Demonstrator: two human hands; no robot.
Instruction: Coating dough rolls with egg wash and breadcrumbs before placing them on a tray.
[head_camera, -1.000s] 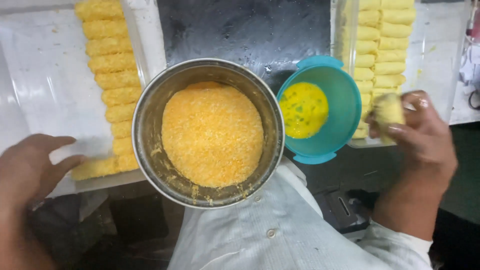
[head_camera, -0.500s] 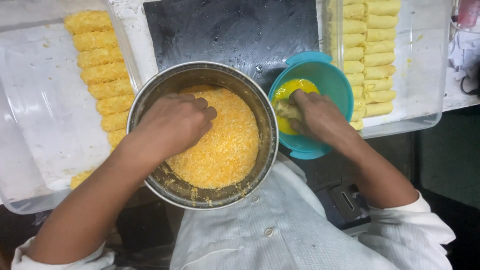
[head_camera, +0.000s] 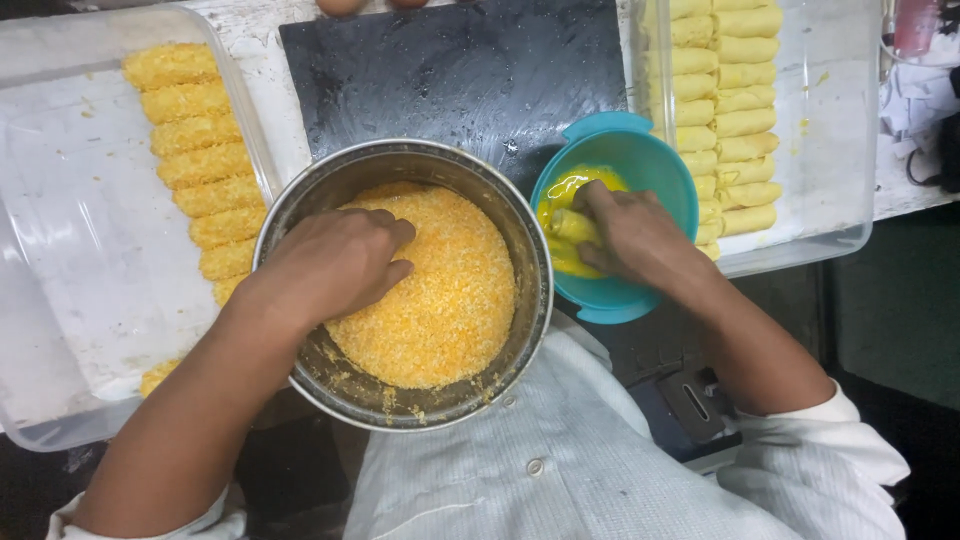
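Now both hands are working deeper than half a second ago. Left hand (head_camera: 335, 262) is pressing curled fingers into orange crumbs inside the round steel pot (head_camera: 300, 205), grip contents hidden. Right hand (head_camera: 625, 235) is closing on a pale pastry roll (head_camera: 572, 226) in the teal plastic bowl (head_camera: 640, 160), coating it with yellow egg wash (head_camera: 562, 187).

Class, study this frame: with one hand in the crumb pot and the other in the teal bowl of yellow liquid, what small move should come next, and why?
Probably lift the roll out of the teal bowl and across to the crumb pot. The right hand is already closed around that pale roll in the yellow liquid, and the left hand rests on the orange crumbs. Crumbed rolls line the left tray; plain rolls sit in the right one.
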